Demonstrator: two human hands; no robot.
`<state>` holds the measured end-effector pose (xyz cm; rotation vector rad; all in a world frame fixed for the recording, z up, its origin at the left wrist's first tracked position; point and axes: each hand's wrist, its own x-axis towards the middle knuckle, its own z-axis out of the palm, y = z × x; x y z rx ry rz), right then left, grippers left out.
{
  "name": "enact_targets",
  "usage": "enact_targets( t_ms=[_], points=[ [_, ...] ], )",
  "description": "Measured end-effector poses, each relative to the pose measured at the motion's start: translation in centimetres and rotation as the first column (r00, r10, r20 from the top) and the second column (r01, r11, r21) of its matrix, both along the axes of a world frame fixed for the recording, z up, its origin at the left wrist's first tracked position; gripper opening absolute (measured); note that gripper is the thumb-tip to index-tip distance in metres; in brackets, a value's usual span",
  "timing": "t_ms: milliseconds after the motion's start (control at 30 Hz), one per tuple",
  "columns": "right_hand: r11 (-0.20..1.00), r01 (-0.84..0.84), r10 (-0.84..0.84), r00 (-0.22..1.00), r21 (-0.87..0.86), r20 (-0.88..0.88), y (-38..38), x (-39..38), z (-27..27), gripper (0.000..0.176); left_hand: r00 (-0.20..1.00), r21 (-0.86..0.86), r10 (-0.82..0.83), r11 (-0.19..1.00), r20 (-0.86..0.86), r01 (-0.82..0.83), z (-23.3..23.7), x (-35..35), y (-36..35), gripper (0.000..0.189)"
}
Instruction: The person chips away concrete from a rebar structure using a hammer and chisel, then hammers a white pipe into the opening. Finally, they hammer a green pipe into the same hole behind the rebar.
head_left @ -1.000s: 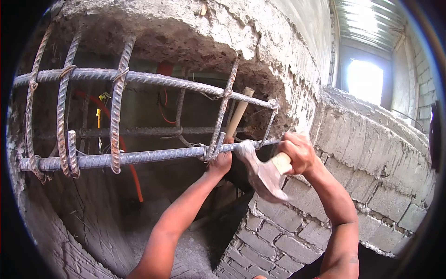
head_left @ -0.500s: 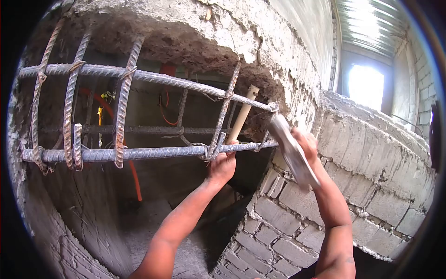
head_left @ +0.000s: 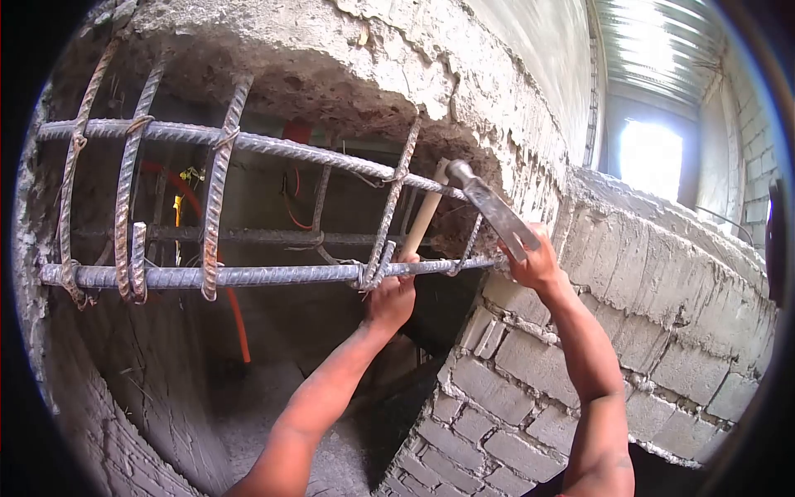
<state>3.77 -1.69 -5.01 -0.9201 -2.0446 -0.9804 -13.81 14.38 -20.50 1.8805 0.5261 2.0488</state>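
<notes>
My left hand (head_left: pixel 391 303) is closed around the lower end of a cream plastic pipe (head_left: pixel 423 217), just behind the lower rebar (head_left: pixel 248 276). The pipe leans up and to the right, behind the upper rebar (head_left: pixel 290 147), toward the broken underside of the concrete beam (head_left: pixel 331 37). In my right hand (head_left: pixel 537 263) is a metal hammer (head_left: pixel 497 212), gripped near its forked end. Its round striking face overlaps the pipe's top in this view. Bent stirrups (head_left: pixel 397 186) tied with wire cross both bars around my hands.
A grey block wall (head_left: pixel 530 364) with rough mortar joints runs along the right, below a concrete ledge (head_left: pixel 662 240). An orange conduit (head_left: pixel 238 323) hangs behind the bars. Rough concrete (head_left: pixel 108 439) stands at the lower left, and a bright window (head_left: pixel 652 157) at the back right.
The hammer has swung up and to the left, from beside the rebar's end to the pipe's top. My right hand turned with it; my left hand stays on the pipe, slightly lower.
</notes>
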Motion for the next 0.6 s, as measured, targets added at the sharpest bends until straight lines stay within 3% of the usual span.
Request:
enact_targets(
  t_ms=[67, 133, 167, 200, 267, 300, 333, 400, 433, 500, 533, 600],
  points=[
    [0.999, -0.036, 0.036, 0.999, 0.023, 0.012, -0.1, -0.3, 0.5, 0.012, 0.999, -0.044, 0.031, 0.999, -0.011, -0.031, 0.0, 0.4, 0.8, 0.054],
    [0.99, -0.046, 0.038, 0.998, 0.133, 0.056, -1.5, -0.7, -1.4, 0.024, 0.996, -0.032, -0.09, 0.995, 0.021, 0.09, -0.5, 0.6, 1.3, 0.055],
    [0.968, -0.233, 0.237, 0.971, 0.091, -0.039, -1.2, -1.0, -1.9, 0.026, 0.999, -0.049, -0.035, 0.998, 0.015, 0.036, -0.5, 0.8, 1.4, 0.055],
    [0.941, -0.314, 0.3, 0.947, 0.127, 0.114, -1.6, -1.1, -1.4, 0.029, 0.999, -0.048, -0.035, 0.998, 0.014, 0.036, -0.6, 0.8, 1.6, 0.055],
    [0.979, -0.066, 0.035, 0.987, 0.194, 0.157, -1.0, -0.5, -0.5, 0.031, 0.98, 0.046, -0.171, 0.985, 0.106, 0.167, -0.1, 0.5, 1.2, 0.053],
    [0.997, 0.023, -0.026, 0.999, 0.069, 0.039, -0.6, -0.6, 0.0, 0.03, 0.999, -0.143, -0.028, 0.989, 0.039, 0.033, 0.1, 0.6, 0.6, 0.049],
    [0.973, 0.118, -0.16, 0.963, -0.196, -0.215, -0.9, -1.5, 0.6, 0.026, 0.998, -0.007, -0.016, 1.0, 0.061, 0.016, 0.4, 0.7, 1.2, 0.039],
    [0.991, 0.133, -0.13, 0.987, 0.021, -0.09, -0.9, -0.4, 0.6, 0.022, 0.968, 0.318, 0.239, 0.914, 0.081, -0.253, -0.9, 1.5, 3.9, 0.03],
    [0.992, 0.124, -0.121, 0.99, 0.035, -0.075, -1.1, -0.8, 1.1, 0.022, 0.964, 0.324, 0.246, 0.908, 0.1, -0.265, -0.1, 1.5, 4.3, 0.03],
    [0.999, 0.01, -0.005, 0.996, 0.054, -0.089, -2.5, -1.4, -0.6, 0.039, 0.981, 0.276, 0.085, 0.952, 0.176, -0.132, -0.6, 1.7, 4.4, 0.024],
    [0.992, 0.025, -0.032, 0.998, 0.121, 0.057, -2.5, -0.3, -0.7, 0.038, 0.981, 0.276, 0.086, 0.952, 0.176, -0.133, -0.4, 1.6, 4.4, 0.024],
    [0.942, -0.231, 0.188, 0.965, 0.244, 0.185, -0.5, 0.5, -0.7, 0.036, 0.981, 0.271, 0.1, 0.952, 0.169, -0.143, -0.4, 1.5, 4.2, 0.027]
  ],
)
